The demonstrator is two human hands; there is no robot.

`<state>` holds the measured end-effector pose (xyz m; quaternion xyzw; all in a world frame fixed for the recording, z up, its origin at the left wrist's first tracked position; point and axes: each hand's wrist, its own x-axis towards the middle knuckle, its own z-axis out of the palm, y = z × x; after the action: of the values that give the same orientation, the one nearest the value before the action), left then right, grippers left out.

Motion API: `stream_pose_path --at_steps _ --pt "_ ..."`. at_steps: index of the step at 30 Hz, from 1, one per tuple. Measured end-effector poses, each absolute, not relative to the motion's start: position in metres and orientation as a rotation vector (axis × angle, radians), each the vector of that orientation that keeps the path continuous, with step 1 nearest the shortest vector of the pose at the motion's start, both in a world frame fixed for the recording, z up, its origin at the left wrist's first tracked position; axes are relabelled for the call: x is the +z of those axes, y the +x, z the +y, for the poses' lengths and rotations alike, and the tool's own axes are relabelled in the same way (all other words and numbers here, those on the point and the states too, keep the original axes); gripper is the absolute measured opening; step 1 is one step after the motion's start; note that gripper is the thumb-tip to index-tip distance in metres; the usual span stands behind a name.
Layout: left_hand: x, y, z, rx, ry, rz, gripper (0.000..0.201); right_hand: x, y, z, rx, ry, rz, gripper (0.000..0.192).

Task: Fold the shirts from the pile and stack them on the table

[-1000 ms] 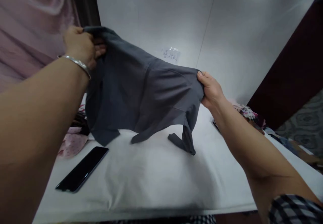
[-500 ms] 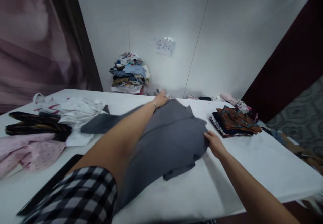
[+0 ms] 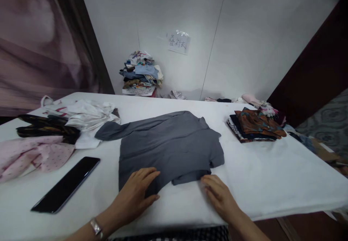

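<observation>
A dark grey long-sleeved shirt lies spread on the white table, its neck end towards the right. One sleeve runs along the far side and sticks out to the left; the other is folded in at the near edge. My left hand, with a bracelet on the wrist, rests on the shirt's near left corner, thumb and fingers apart. Beside the folded near sleeve is my right hand, its fingers loosely bent and their tips at the cloth's edge. Neither hand grips the cloth.
A black phone-like slab lies at the left front. Behind it are pink dotted cloth, black cloth and white garments. Folded clothes sit at the right. A tall clothes pile stands against the wall.
The grey shirt was partly lifted and now lies flatter. My left hand came back from the far side to the near edge. My right hand let go of the right end and moved nearer.
</observation>
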<state>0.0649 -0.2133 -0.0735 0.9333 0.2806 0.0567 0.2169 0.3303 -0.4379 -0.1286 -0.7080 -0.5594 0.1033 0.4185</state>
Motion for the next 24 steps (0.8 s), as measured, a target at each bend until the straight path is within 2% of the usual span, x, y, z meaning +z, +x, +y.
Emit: stream_pose_path --at_steps 3,6,10,14,17,20,24 --pt "-0.089 0.055 -0.223 0.094 2.666 0.919 0.044 -0.121 0.307 -0.42 0.247 -1.88 -1.694 0.048" --pt "-0.092 0.057 -0.224 0.109 2.718 0.939 0.034 -0.11 0.302 -0.394 0.138 -2.039 -1.835 0.04" --pt "-0.092 0.058 -0.233 0.158 2.737 0.949 0.044 -0.102 0.306 -0.372 0.054 -2.149 -1.91 0.03" --pt "-0.095 0.051 -0.237 0.103 2.774 1.012 0.043 -0.098 0.313 -0.383 0.074 -1.998 -1.84 0.033" --pt "-0.096 0.045 -0.234 0.079 2.804 1.042 0.045 -0.087 0.327 -0.414 0.235 -1.784 -1.631 0.035" --pt "-0.097 0.043 -0.233 0.105 2.785 1.025 0.056 -0.068 0.35 -0.456 0.418 -1.605 -1.157 0.021" --pt "-0.101 0.042 -0.234 0.134 2.765 1.024 0.064 -0.052 0.378 -0.502 0.282 -1.289 -0.621 0.008"
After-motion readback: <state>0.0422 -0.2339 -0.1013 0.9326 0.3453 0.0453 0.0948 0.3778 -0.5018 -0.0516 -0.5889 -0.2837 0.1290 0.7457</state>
